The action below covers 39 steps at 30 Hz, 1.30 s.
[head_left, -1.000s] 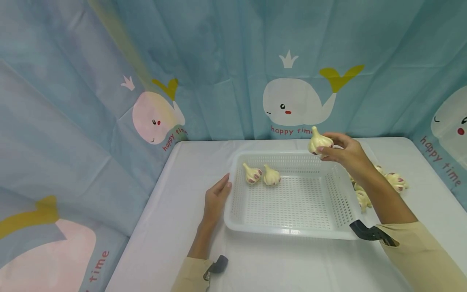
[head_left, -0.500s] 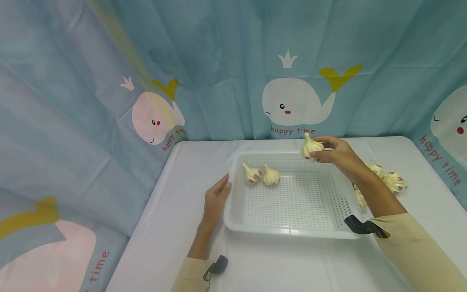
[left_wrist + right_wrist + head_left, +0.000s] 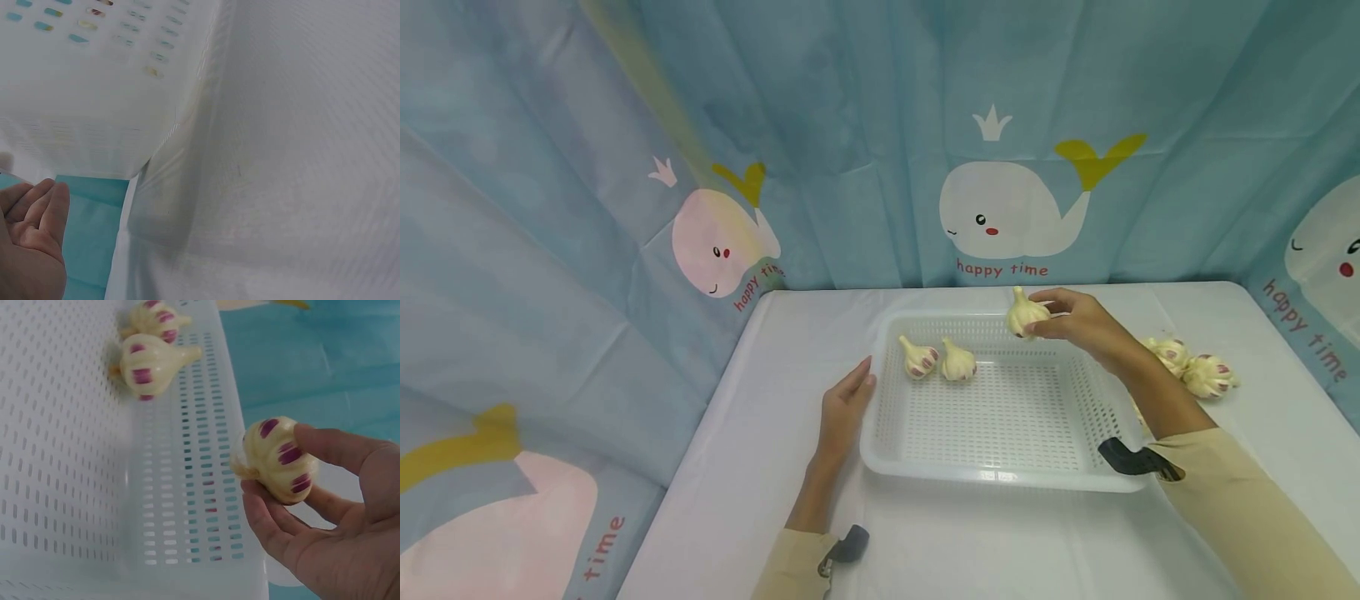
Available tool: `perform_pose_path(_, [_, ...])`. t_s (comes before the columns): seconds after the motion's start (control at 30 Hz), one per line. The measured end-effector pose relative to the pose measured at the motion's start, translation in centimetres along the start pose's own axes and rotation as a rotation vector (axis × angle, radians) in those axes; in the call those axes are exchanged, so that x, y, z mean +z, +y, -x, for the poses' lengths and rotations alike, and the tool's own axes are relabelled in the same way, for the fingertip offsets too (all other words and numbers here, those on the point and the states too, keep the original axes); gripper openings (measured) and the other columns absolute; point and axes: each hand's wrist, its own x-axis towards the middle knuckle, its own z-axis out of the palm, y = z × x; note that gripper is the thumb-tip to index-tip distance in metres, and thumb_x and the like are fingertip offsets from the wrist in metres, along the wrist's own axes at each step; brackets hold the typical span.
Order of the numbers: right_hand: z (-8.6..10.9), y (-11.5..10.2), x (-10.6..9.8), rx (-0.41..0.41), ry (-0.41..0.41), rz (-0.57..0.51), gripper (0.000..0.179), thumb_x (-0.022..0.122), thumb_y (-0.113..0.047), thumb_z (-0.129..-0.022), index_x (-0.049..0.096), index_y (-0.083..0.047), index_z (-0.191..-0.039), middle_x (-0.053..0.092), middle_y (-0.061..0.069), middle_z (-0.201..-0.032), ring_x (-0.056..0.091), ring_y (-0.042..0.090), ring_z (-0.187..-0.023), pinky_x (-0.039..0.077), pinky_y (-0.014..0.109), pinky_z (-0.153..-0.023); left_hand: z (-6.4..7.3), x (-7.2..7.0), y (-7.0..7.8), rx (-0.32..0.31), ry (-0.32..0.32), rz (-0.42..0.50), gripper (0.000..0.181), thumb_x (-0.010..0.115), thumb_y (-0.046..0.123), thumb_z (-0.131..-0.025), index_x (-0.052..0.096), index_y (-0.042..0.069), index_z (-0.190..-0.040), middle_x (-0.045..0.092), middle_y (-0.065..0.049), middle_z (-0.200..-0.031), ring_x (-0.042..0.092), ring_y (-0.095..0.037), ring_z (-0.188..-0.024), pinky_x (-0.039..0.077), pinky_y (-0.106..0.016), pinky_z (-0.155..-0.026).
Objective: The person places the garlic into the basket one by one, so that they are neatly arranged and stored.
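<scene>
A garlic bulb (image 3: 1027,317) is gripped by the right hand (image 3: 1075,321) from its right side, the thumb being pressed on the near face and the fingers set behind. The bulb is carried at the fingertips, so it lies to the left of the palm, at the far rim of the white basket (image 3: 992,477), right of that rim's middle. Whether it is held inside or just outside the rim line cannot be told for sure.

Its long axis is kept near upright: the stem is pointed up, with a slight lean to the left, and the root end is turned down. In the right wrist view the root tuft and purple patches are shown, while the stem is hidden.

Inside the basket, 2 bulbs (image 3: 919,360) (image 3: 958,362) are seen side by side near the far left corner, their stems aimed toward the far side. The held bulb is found well to their right.

The left hand (image 3: 844,412) is placed at the basket's left side, nothing held, its fingers fairly straight. More bulbs (image 3: 1210,377) are gathered on the table (image 3: 1000,542) right of the basket, partly hidden by the right forearm.
</scene>
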Motion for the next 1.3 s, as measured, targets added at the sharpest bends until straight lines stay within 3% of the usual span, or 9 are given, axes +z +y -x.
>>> perform_pose_path(0.17, [-0.4, -0.1, 0.5, 0.000, -0.017, 0.032, 0.070, 0.079, -0.028, -0.095, 0.049, -0.006, -0.154, 0.052, 0.024, -0.151, 0.056, 0.038, -0.129, 0.044, 0.060, -0.116, 0.0, 0.0, 0.1, 0.004, -0.006, 0.012, 0.050, 0.062, 0.035, -0.109, 0.058, 0.007, -0.151, 0.055, -0.004, -0.158, 0.049, -0.022, -0.149, 0.048, -0.034, -0.116])
perform_pose_path(0.5, [-1.1, 0.1, 1.5, 0.037, -0.064, 0.088, 0.071, 0.081, -0.033, -0.094, 0.052, -0.001, -0.151, 0.057, 0.022, -0.148, 0.057, 0.037, -0.130, 0.045, 0.063, -0.116, 0.0, 0.1, 0.2, 0.008, 0.003, 0.000, 0.049, 0.062, 0.034, -0.109, 0.059, 0.008, -0.150, 0.057, -0.003, -0.156, 0.051, -0.021, -0.148, 0.048, -0.032, -0.116])
perform_pose_path(0.93, [-1.8, 0.9, 2.8, 0.061, -0.100, 0.114, 0.072, 0.084, -0.030, -0.092, 0.055, 0.003, -0.149, 0.062, 0.023, -0.143, 0.064, 0.032, -0.124, 0.055, 0.048, -0.108, 0.0, 0.1, 0.2, -0.003, 0.009, -0.020, 0.050, 0.062, 0.037, -0.109, 0.059, 0.009, -0.150, 0.056, -0.001, -0.157, 0.049, -0.020, -0.149, 0.046, -0.033, -0.118])
perform_pose_path(1.3, [-2.0, 1.0, 3.3, 0.046, -0.132, 0.135, 0.064, 0.083, -0.024, -0.093, 0.058, 0.010, -0.141, 0.066, 0.023, -0.135, 0.065, 0.030, -0.118, 0.058, 0.041, -0.100, 0.0, 0.1, 0.1, 0.014, -0.017, 0.040, 0.051, 0.061, 0.035, -0.110, 0.057, 0.007, -0.151, 0.056, -0.004, -0.157, 0.052, -0.021, -0.147, 0.052, -0.028, -0.112])
